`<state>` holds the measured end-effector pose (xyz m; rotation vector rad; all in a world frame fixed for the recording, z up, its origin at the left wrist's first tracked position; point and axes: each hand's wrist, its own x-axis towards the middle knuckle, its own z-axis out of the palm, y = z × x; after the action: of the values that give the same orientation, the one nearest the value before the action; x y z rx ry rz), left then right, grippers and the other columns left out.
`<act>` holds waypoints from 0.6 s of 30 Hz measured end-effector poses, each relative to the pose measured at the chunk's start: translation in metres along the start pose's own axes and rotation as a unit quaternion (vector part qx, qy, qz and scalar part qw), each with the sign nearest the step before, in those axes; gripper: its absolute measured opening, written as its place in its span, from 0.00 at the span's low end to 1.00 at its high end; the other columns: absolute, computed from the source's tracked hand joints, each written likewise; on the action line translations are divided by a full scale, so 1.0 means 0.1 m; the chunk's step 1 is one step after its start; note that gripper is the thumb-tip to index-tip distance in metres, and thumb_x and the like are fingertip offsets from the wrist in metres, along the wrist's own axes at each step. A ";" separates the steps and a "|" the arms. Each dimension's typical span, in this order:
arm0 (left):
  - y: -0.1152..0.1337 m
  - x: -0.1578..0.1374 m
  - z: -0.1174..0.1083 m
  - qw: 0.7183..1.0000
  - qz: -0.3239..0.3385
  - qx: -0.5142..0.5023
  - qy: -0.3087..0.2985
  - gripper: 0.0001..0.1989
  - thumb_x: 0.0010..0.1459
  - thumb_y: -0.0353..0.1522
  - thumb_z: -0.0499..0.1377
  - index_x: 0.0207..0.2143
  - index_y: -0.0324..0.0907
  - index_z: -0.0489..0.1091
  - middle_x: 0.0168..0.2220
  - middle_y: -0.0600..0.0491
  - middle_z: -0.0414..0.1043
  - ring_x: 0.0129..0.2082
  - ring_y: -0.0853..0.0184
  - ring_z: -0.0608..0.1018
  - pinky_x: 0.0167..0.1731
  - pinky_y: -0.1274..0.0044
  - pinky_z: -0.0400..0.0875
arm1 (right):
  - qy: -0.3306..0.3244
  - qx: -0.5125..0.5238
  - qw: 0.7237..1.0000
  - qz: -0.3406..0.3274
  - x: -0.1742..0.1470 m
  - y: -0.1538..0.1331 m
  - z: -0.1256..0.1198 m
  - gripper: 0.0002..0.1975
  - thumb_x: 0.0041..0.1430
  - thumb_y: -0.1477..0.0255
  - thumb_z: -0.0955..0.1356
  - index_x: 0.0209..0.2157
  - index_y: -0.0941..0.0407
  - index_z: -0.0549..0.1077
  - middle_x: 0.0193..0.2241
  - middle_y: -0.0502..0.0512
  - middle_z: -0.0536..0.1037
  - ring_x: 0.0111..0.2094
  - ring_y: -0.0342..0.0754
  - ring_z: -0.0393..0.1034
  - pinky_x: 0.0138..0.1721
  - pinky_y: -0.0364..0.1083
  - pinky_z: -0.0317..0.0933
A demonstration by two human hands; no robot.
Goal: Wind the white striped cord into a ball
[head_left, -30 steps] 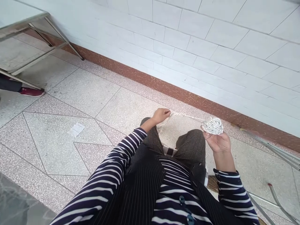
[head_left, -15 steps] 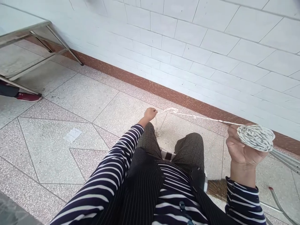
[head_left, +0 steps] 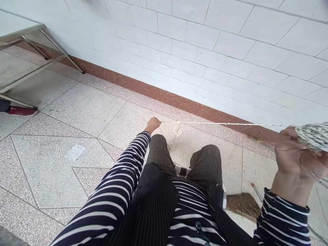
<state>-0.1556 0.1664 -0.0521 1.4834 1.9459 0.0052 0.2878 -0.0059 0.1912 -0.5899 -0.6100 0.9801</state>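
Observation:
At the right edge my right hand [head_left: 294,153] holds a wound bundle of white cord with dark flecks [head_left: 314,135], partly out of frame. A thin white strand of cord [head_left: 217,123] runs taut and nearly level from it to my left hand [head_left: 153,123]. The left fingers are closed in a pinch on this strand, above the left knee. Close to that hand, a knotted loop of cord [head_left: 176,128] hangs from the strand. Below lies a small loose heap of cord [head_left: 171,147] on the floor, beside the left knee.
A metal-framed table [head_left: 30,32] stands at the upper left, with another person's red shoe [head_left: 22,110] by its leg. White paper [head_left: 75,152] lies on the speckled floor. A broom head [head_left: 243,205] rests near my right side. The tiled wall [head_left: 194,48] rises ahead.
My right hand has moved right and slightly up with the cord bundle, which now runs off the edge. My left hand has shifted a little left. The strand is longer and straighter; the loop hangs lower.

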 end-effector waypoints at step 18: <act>1.80 -1.02 0.85 0.801 0.464 -0.335 -0.178 0.24 0.60 0.37 0.63 0.59 0.42 0.72 0.58 0.47 0.74 0.58 0.60 0.75 0.60 0.69 0.66 | -0.042 -0.192 0.949 0.248 -0.10 0.92 0.52 0.16 0.34 0.77 0.73 0.31 0.52 0.78 0.34 0.50 0.80 0.32 0.44 0.72 0.25 0.40 0.69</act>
<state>0.0532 0.1093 0.0045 1.6024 0.6342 0.7170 0.1944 0.0342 0.1611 -1.0882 -0.7545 1.3742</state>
